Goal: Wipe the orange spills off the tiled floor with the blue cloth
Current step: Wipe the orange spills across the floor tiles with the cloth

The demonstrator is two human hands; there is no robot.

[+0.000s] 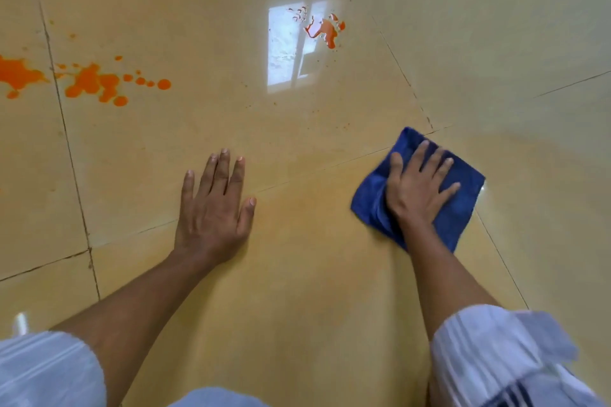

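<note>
The right hand (418,188) lies flat with fingers spread, pressing the blue cloth (459,205) on the tiled floor (297,291). The left hand (215,205) rests flat and open on bare floor, holding nothing. Farther off, orange spills (89,81) lie left, a smaller orange puddle (325,28) ahead.

No readable text, label or number anywhere

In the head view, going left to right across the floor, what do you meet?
Large orange spill on the far left → left hand flat on the tiled floor → small orange spill, farther away by the window reflection → right hand pressing the blue cloth.
</note>
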